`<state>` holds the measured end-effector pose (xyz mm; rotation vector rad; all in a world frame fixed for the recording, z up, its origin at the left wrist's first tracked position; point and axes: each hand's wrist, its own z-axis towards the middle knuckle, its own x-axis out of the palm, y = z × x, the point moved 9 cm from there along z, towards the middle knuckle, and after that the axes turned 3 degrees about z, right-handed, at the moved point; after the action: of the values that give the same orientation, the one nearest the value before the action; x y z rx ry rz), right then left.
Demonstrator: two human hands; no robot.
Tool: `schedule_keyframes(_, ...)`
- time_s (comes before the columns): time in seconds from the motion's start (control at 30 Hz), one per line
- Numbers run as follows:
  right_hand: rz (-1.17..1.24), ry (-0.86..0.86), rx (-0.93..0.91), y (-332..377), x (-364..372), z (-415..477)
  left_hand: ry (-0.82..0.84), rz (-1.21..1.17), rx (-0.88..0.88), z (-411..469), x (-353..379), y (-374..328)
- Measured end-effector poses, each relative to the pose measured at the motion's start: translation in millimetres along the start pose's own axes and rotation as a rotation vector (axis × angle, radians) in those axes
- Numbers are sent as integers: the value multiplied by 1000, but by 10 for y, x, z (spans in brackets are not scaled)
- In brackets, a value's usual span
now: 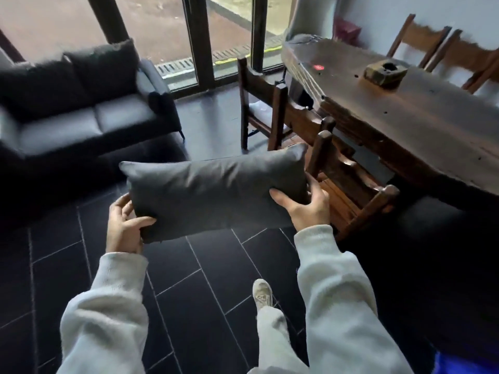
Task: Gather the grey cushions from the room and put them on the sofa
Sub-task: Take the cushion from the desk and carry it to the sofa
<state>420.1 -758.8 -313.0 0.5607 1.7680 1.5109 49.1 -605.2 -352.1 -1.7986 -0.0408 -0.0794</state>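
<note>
A rectangular grey cushion (216, 191) is held level in front of me, above the dark tiled floor. My left hand (122, 228) grips its near left corner, thumb on top. My right hand (305, 205) clasps its right end, fingers wrapped behind. The dark grey sofa (81, 122) stands ahead on the left, about a step or two away, with dark back cushions (102, 68) leaning along its backrest. Its two seat pads are bare.
A heavy wooden table (405, 109) fills the right side, with wooden chairs (348, 184) tucked along its near edge, one just right of the cushion. Glass doors (224, 36) lie ahead. A dark footstool (151, 152) sits before the sofa. My foot (261, 292) is on the tiles.
</note>
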Motion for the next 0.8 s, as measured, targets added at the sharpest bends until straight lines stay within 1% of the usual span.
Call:
schedule_keyframes(0.17, -1, 192, -48, 178, 981, 696, -195, 13, 55, 512, -312, -70)
schedule_keyframes(0.3, 20, 278, -37, 279, 1606, 1189, -302, 74, 62, 977, -488, -264)
schedule_keyframes(0.43, 3, 369, -32, 484, 2237, 1620, -416, 70, 88, 1339, -706, -470)
schedule_keyframes(0.6, -41, 511, -38, 736, 3217, 1853, -581, 42, 93, 1599, -1200, -524)
schedule_keyframes(0.8, -59, 652, -32, 912, 4573, 1831, -688, 60, 67, 2170, -1998, -522)
